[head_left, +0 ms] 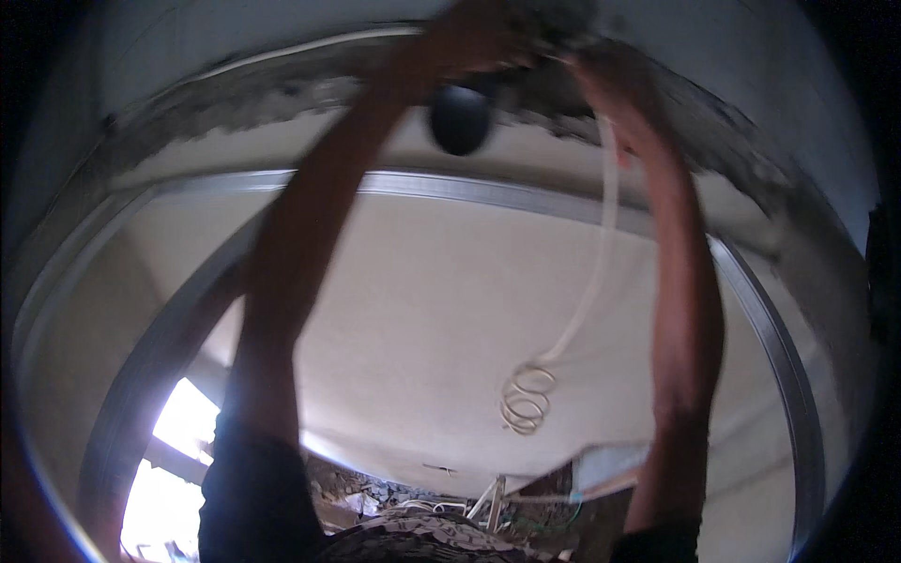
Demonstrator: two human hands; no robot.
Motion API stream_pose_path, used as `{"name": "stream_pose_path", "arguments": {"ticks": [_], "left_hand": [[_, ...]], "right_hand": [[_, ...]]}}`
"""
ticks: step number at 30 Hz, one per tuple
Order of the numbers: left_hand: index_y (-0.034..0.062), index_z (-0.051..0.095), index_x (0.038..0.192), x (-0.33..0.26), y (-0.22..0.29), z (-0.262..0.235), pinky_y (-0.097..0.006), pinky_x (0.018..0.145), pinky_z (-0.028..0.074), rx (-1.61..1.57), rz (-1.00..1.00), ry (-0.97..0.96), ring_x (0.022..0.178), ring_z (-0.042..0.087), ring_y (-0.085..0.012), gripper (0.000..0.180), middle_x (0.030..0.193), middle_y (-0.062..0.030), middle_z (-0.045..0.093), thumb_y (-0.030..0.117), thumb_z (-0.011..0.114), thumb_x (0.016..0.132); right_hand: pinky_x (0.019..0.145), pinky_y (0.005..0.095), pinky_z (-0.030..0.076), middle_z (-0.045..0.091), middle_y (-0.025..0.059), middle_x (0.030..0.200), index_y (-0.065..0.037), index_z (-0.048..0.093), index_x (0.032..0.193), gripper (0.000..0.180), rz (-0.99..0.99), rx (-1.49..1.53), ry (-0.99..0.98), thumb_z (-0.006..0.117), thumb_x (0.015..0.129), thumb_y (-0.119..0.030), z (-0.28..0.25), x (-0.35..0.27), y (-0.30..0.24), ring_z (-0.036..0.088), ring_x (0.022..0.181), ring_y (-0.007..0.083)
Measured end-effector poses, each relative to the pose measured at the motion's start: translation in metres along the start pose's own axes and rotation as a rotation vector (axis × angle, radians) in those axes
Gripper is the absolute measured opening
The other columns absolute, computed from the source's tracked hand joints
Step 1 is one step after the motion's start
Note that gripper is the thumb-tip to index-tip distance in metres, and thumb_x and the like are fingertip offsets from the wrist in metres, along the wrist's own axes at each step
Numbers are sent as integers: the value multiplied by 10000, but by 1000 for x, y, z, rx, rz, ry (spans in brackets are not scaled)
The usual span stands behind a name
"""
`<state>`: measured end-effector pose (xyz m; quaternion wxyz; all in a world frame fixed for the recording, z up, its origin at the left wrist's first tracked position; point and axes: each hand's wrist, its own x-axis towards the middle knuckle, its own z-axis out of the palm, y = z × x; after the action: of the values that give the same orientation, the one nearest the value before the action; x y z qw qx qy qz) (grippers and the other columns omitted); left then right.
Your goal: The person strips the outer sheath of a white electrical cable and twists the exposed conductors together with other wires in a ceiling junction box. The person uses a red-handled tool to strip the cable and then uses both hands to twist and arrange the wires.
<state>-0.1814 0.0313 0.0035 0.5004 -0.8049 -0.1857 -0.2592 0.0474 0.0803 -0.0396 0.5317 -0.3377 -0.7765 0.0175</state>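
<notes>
Rough grey plaster rims the broken ceiling opening [282, 94] where both arms reach up. The left hand [474, 38] closes round a smooth, rounded black fitting [460, 117]; the right hand [605, 70] is blurred, its grip unclear, beside a pale cable [601, 253] hanging to springy coils below. Straight metal channel [488, 190] crosses the flat beige panel [422, 310].

Two hands [488, 38], one white cable [601, 253], one dark round object [460, 117], seemingly.

left arm [282, 281]: dark short sleeve; right arm [685, 328]: dark short sleeve
</notes>
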Motion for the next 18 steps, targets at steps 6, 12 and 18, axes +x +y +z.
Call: {"name": "stream_pose_path", "arguments": {"ticks": [6, 12, 18], "left_hand": [[67, 736, 806, 41, 28, 49, -462, 825, 507, 80, -485, 94, 932, 643, -329, 270, 928, -197, 668, 315, 644, 752], [33, 726, 897, 35, 55, 35, -438, 855, 503, -98, -752, -99, 932, 647, -349, 254, 931, -214, 668, 234, 672, 752], [63, 711, 978, 27, 63, 54, -470, 822, 485, 185, -588, 84, 942, 644, -314, 247, 956, -184, 665, 201, 653, 782]], "right_hand": [[1010, 395, 413, 473, 274, 1372, -6, 394, 1411, 943, -51, -201, 52, 489, 819, -734, -20, 41, 101, 529, 1213, 370], [1046, 417, 385, 450, 288, 1390, 34, 412, 1388, 971, 24, -179, -42, 496, 811, -741, -1, 76, 148, 472, 1266, 422], [1072, 412, 344, 415, 255, 1428, 34, 388, 1404, 936, -5, -180, -58, 545, 827, -687, 2, 82, 125, 431, 1306, 377]]}}
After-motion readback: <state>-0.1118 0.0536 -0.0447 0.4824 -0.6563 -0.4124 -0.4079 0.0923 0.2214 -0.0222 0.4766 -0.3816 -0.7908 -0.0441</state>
